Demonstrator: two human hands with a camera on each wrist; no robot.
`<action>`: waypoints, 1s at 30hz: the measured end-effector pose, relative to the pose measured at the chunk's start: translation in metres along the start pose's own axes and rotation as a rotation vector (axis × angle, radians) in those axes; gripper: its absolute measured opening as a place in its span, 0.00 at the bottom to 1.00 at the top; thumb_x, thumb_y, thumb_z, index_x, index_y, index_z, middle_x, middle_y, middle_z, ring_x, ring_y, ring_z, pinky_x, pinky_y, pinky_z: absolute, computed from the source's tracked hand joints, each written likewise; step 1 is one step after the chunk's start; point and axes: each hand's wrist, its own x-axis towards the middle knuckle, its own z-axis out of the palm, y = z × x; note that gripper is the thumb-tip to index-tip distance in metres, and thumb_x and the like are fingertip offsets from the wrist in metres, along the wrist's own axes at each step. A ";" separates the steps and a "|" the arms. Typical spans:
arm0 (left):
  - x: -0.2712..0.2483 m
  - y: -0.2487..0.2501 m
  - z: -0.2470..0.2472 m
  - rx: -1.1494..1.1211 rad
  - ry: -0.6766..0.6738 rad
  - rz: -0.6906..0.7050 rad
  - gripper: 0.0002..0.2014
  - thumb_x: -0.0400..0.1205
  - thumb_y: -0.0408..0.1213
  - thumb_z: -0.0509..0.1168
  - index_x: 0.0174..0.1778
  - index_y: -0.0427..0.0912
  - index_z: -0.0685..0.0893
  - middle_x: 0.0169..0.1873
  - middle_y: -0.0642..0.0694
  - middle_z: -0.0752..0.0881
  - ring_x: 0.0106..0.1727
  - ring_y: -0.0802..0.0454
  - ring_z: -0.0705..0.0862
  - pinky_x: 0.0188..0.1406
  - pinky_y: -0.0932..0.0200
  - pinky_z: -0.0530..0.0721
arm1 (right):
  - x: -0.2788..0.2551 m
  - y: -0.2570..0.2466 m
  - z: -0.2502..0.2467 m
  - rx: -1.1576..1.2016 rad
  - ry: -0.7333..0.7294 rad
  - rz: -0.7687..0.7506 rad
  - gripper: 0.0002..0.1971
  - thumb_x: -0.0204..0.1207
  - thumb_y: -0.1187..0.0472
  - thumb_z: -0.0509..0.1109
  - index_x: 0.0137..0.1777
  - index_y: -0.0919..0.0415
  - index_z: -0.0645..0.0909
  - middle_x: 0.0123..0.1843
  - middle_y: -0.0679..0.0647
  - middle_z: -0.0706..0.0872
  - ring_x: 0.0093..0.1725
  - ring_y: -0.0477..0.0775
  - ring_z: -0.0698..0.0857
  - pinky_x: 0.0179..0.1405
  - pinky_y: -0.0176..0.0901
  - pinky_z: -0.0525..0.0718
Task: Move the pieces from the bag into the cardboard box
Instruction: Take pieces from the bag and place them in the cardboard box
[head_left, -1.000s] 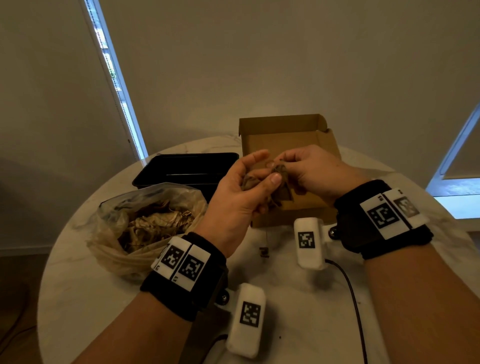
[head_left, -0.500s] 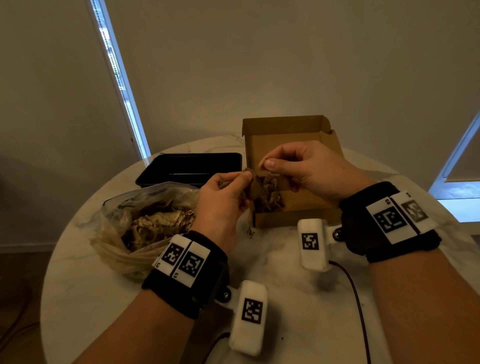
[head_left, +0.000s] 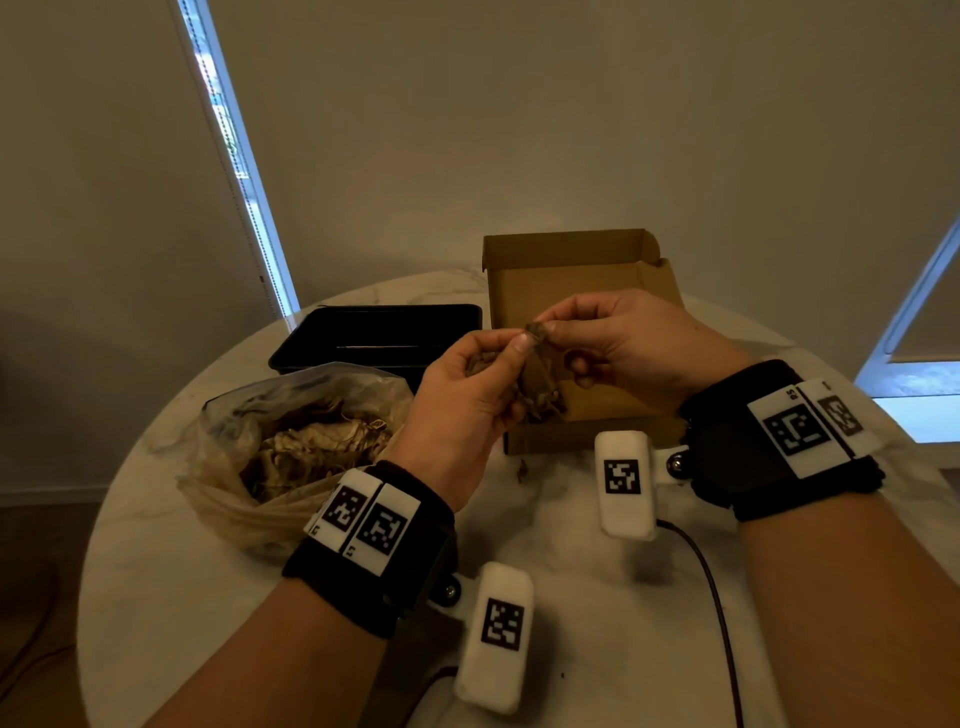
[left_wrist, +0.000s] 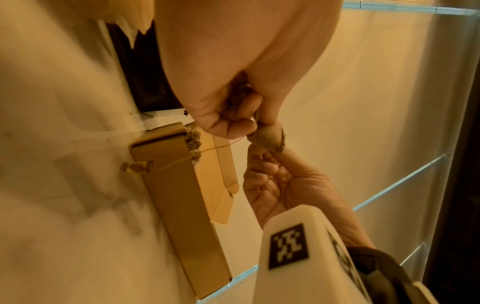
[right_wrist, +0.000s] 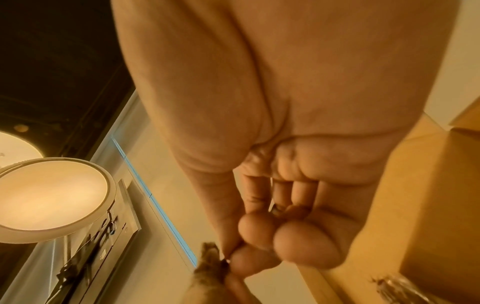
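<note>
Nearest you, your two forearms came in over the pale marble bench (head_left: 597, 613), each with a black wrist strap and white marker blocks, a dark cable (head_left: 719, 613) trailing off the right one. Your left hand (head_left: 457, 410) was up over the bench with its fingers (head_left: 511, 351) curled in, thumb and forefinger pinching a brown, dried-looking piece (head_left: 537, 374), and more scraps looked tucked in the palm. Your right hand (head_left: 623, 348) met it from the other side, thumb and forefinger nipping the top of that same piece, the remaining fingers loosely bent beneath. From the left wrist view, the piece (left_wrist: 269, 135) sat between both sets of fingertips, and a thin thread (left_wrist: 182, 160) ran from it down past the front wall of the cardboard box (left_wrist: 179, 205) to a small tag (left_wrist: 136, 166) hanging over the bench. The right wrist view was blurred, yet the pinch on the piece (right_wrist: 210, 259) showed. To your left the clear plastic bag (head_left: 291, 447) lay open, with plenty of pale dried pieces in it. Just beyond your hands the cardboard box (head_left: 571, 270) stood open, lid flap up, a few pieces lying inside near its front wall. A small crumb (head_left: 522, 470) lay on the bench just before the box. Farther left, behind the bag, sat a black tray (head_left: 379, 332)
</note>
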 end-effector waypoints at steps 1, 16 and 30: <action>0.000 0.001 0.000 0.004 0.026 0.009 0.02 0.87 0.34 0.67 0.54 0.42 0.84 0.30 0.54 0.88 0.29 0.64 0.83 0.35 0.64 0.80 | 0.000 0.000 0.001 0.020 -0.013 0.007 0.06 0.84 0.62 0.71 0.50 0.58 0.89 0.34 0.48 0.89 0.31 0.46 0.80 0.32 0.36 0.82; 0.003 -0.002 -0.004 0.054 0.109 0.021 0.12 0.87 0.43 0.68 0.57 0.38 0.90 0.53 0.33 0.91 0.48 0.50 0.88 0.59 0.43 0.86 | -0.003 -0.003 -0.001 -0.072 0.054 -0.101 0.07 0.75 0.66 0.79 0.51 0.63 0.87 0.51 0.62 0.93 0.53 0.59 0.93 0.55 0.49 0.92; 0.019 -0.032 -0.020 0.298 0.139 -0.229 0.28 0.81 0.28 0.73 0.77 0.42 0.75 0.55 0.39 0.90 0.43 0.52 0.87 0.31 0.62 0.79 | 0.005 0.006 0.006 -0.572 0.019 0.115 0.07 0.79 0.63 0.77 0.47 0.49 0.88 0.48 0.47 0.90 0.51 0.47 0.88 0.48 0.39 0.85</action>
